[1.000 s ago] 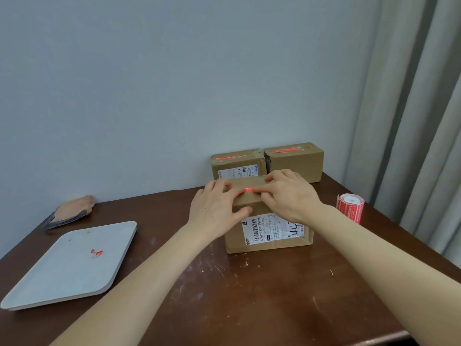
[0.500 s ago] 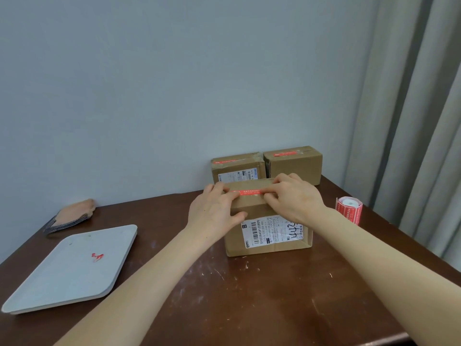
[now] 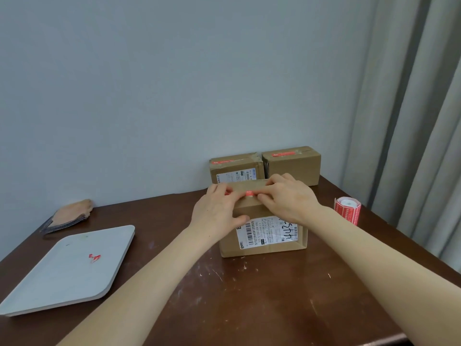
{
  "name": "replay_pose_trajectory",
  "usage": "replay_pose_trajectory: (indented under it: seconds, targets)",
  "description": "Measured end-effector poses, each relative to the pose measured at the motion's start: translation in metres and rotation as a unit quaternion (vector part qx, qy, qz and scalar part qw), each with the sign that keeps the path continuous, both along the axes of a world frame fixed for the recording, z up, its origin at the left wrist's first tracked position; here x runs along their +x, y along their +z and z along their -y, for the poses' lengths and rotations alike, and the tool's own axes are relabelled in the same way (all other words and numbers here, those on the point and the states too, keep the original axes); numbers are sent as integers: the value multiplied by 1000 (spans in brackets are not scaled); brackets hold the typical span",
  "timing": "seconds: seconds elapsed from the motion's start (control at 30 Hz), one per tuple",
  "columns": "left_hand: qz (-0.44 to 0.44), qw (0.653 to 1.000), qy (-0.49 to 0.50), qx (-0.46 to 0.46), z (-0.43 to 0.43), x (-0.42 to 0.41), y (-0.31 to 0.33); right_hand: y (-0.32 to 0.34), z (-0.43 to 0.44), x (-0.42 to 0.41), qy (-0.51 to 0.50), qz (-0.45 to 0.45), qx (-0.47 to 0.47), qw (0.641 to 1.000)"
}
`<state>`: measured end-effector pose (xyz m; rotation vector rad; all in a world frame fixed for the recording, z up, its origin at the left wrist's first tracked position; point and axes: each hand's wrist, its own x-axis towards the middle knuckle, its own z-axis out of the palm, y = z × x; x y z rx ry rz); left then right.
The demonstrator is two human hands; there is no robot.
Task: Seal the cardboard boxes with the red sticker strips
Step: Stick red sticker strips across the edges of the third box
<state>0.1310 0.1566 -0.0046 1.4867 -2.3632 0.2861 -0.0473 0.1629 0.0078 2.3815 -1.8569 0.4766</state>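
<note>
Both hands lie close together, my left hand (image 3: 219, 211) and my right hand (image 3: 290, 201) pressing flattish fingers onto the red sticker strip (image 3: 249, 193) across the top of the nearest brown cardboard box (image 3: 252, 210), whose white shipping label (image 3: 265, 233) reads SF0229459135909 beside handwriting I cannot decipher.

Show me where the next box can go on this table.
Free: the near table strip before the front box, between the left forearm and right forearm; also the patch behind the tray, between the folded cloth and the rear boxes. Crowded: the far right corner, with boxes and sticker roll.
</note>
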Motion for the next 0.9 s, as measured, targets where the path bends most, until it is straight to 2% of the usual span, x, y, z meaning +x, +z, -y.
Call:
replay_pose_trajectory:
  seconds: [0.13,0.33,0.53,0.9]
  targets:
    - [-39,999,1,13,1,8,0,0,2,-15,-19,11,0,1000]
    - [-33,999,15,8,2,9,3,2,4,-19,-23,33,-11,999]
    - [14,1000,18,-20,7,-3,3,2,9,5,15,-14,20,1000]
    - [-49,997,54,12,7,6,-4,4,5,3,-21,-34,15,999]
